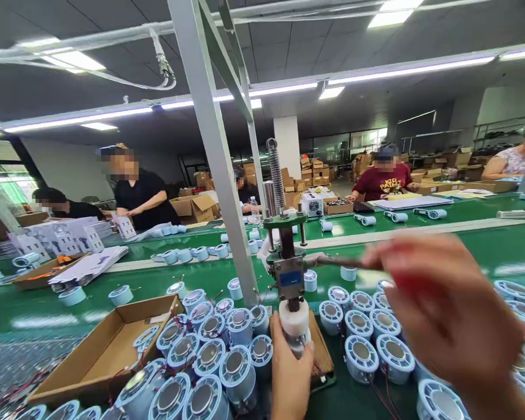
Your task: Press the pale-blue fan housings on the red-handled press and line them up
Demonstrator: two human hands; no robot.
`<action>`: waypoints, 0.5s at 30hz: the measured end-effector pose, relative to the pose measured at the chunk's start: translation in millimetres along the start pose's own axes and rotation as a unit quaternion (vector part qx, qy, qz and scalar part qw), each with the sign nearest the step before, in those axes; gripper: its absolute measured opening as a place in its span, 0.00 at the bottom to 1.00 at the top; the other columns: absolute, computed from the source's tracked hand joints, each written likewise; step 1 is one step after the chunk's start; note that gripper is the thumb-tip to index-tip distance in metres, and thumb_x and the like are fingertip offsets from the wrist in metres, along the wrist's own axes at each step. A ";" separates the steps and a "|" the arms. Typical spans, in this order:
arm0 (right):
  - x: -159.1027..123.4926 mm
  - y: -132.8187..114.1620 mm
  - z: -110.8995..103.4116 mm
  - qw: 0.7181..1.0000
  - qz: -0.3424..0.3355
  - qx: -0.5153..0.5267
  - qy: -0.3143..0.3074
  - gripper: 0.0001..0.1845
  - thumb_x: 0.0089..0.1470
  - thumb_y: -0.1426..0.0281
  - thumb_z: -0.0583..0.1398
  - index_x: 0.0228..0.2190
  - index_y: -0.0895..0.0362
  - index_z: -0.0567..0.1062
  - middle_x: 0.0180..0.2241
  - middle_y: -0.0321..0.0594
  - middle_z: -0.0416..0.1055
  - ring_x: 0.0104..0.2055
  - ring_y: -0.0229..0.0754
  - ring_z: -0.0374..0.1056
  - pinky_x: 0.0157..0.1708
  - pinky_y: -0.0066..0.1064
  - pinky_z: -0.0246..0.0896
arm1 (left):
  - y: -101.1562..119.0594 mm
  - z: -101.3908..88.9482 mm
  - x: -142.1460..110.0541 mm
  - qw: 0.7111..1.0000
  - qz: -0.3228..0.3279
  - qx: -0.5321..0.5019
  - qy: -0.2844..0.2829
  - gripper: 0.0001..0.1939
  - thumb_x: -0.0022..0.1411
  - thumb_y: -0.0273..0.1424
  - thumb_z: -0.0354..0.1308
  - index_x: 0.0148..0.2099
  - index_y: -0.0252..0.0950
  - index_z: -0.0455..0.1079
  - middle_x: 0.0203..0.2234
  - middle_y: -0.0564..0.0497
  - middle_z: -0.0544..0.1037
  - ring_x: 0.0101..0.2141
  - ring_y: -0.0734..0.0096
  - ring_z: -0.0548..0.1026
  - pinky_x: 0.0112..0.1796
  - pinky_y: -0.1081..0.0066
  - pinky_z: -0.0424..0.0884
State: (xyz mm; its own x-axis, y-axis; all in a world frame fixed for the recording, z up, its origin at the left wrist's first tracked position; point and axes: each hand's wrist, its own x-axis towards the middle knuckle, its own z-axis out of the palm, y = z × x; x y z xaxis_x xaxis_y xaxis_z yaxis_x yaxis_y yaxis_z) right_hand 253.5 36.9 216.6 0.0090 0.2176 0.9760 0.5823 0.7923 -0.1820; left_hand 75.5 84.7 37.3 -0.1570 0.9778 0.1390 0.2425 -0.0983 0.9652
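Observation:
A small hand press [290,274] with a spring on top stands upright in front of me. My left hand [291,373] is closed around a small round part [298,343] under the press's white round head [294,318]; fingers and head hide most of that part. My right hand [446,303], smeared by motion, is closed at the outer end of the press lever [343,261], with a red patch showing between the fingers. Light-blue round motor housings [236,364] with metal discs and thin wires crowd both sides of the press, such as a housing [361,357] at right.
An open cardboard tray [100,344] with a few blue rings lies at left. A grey post [219,146] rises just behind the press. Across the green conveyor [157,303] several people work, one in a dark red shirt [385,182]. Blue handheld-shaped parts [396,216] lie along the far belt.

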 end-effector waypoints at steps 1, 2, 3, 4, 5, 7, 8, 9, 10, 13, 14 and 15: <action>30.3 15.3 9.5 0.999 0.002 0.030 0.014 0.20 0.53 0.77 0.58 0.46 0.45 0.72 0.46 0.37 0.70 0.44 0.43 0.73 0.43 0.40 0.73 | 1.0 -1.0 -12.1 0.999 0.014 0.021 0.027 0.44 0.56 0.35 0.56 0.70 0.34 0.42 0.66 0.38 0.57 0.66 0.52 0.57 0.65 0.51 0.53; 58.7 30.1 20.7 0.997 0.018 0.067 0.022 0.20 0.55 0.76 0.57 0.48 0.48 0.71 0.46 0.38 0.70 0.41 0.41 0.73 0.42 0.39 0.73 | 2.0 -5.4 -25.3 0.997 0.037 0.044 0.053 0.42 0.57 0.35 0.55 0.70 0.34 0.43 0.67 0.38 0.56 0.66 0.52 0.55 0.65 0.50 0.51; 82.2 43.0 32.8 0.993 0.047 0.104 0.024 0.19 0.57 0.76 0.56 0.50 0.51 0.70 0.46 0.39 0.71 0.38 0.39 0.73 0.40 0.38 0.73 | 3.7 -14.3 -38.3 0.993 0.071 0.063 0.074 0.40 0.57 0.34 0.53 0.69 0.33 0.45 0.67 0.38 0.56 0.67 0.52 0.54 0.65 0.50 0.51; 97.9 53.1 45.1 0.988 0.075 0.134 0.011 0.20 0.57 0.75 0.55 0.51 0.53 0.70 0.47 0.40 0.71 0.37 0.38 0.74 0.40 0.37 0.73 | 6.8 -28.2 -49.8 0.987 0.109 0.074 0.087 0.38 0.58 0.34 0.52 0.68 0.33 0.47 0.66 0.38 0.57 0.67 0.53 0.54 0.65 0.51 0.52; 104.1 59.8 56.7 0.982 0.099 0.161 0.003 0.22 0.57 0.74 0.55 0.53 0.54 0.69 0.49 0.41 0.71 0.39 0.39 0.74 0.43 0.38 0.73 | 12.1 -47.6 -58.4 0.982 0.145 0.076 0.100 0.36 0.59 0.34 0.51 0.68 0.34 0.49 0.66 0.38 0.59 0.67 0.54 0.55 0.65 0.53 0.54; 85.1 63.0 75.6 0.971 0.138 0.196 0.008 0.27 0.56 0.73 0.56 0.57 0.52 0.65 0.56 0.42 0.67 0.52 0.44 0.71 0.53 0.43 0.68 | 29.6 -101.5 -62.2 0.967 0.192 0.083 0.145 0.31 0.61 0.35 0.50 0.66 0.37 0.53 0.64 0.41 0.62 0.65 0.57 0.58 0.64 0.57 0.59; 61.3 60.2 82.5 0.965 0.160 0.206 0.025 0.28 0.56 0.71 0.57 0.59 0.50 0.64 0.59 0.42 0.64 0.57 0.47 0.67 0.57 0.47 0.64 | 40.9 -134.4 -55.9 0.958 0.195 0.102 0.183 0.30 0.62 0.37 0.50 0.65 0.39 0.54 0.64 0.43 0.63 0.65 0.58 0.59 0.63 0.58 0.60; 30.5 55.7 88.2 0.958 0.185 0.214 0.049 0.30 0.57 0.69 0.58 0.60 0.49 0.62 0.60 0.42 0.62 0.60 0.48 0.64 0.60 0.50 0.61 | 52.3 -169.3 -43.8 0.949 0.178 0.136 0.223 0.29 0.63 0.40 0.51 0.65 0.42 0.55 0.64 0.45 0.63 0.64 0.58 0.61 0.62 0.59 0.61; -4.9 50.2 93.2 0.949 0.215 0.217 0.076 0.31 0.57 0.68 0.59 0.61 0.48 0.60 0.60 0.43 0.61 0.61 0.50 0.62 0.61 0.52 0.59 | 62.5 -204.6 -26.6 0.938 0.156 0.186 0.246 0.30 0.62 0.41 0.53 0.64 0.41 0.57 0.63 0.45 0.64 0.63 0.58 0.62 0.62 0.60 0.62; -111.9 35.2 111.1 0.921 0.325 0.193 0.089 0.40 0.54 0.62 0.61 0.64 0.49 0.52 0.62 0.48 0.58 0.63 0.54 0.59 0.62 0.58 0.54 | 76.9 -293.4 41.8 0.925 0.075 0.281 0.246 0.21 0.61 0.33 0.52 0.55 0.30 0.66 0.51 0.39 0.75 0.52 0.59 0.74 0.55 0.60 0.68; -140.3 32.0 119.0 0.912 0.362 0.184 0.057 0.43 0.53 0.61 0.62 0.65 0.50 0.49 0.63 0.49 0.57 0.64 0.56 0.58 0.62 0.58 0.54 | 76.0 -312.9 63.6 0.924 0.047 0.301 0.229 0.15 0.60 0.31 0.55 0.48 0.30 0.70 0.43 0.42 0.79 0.45 0.61 0.76 0.51 0.60 0.70; -162.5 29.5 127.5 0.900 0.396 0.181 0.011 0.45 0.53 0.59 0.62 0.66 0.50 0.47 0.63 0.50 0.57 0.64 0.57 0.58 0.61 0.58 0.55 | 73.2 -326.3 81.7 0.926 0.024 0.313 0.209 0.09 0.60 0.30 0.57 0.42 0.31 0.72 0.36 0.46 0.80 0.39 0.65 0.77 0.48 0.61 0.72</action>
State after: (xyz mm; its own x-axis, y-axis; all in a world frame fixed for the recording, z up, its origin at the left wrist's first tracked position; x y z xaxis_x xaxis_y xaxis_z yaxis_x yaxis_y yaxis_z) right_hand 165.6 97.6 37.4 0.3230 0.7877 0.5246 0.0836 0.5284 -0.8449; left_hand -232.0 96.9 191.6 -0.4574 0.8045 0.3790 0.7462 0.1154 0.6556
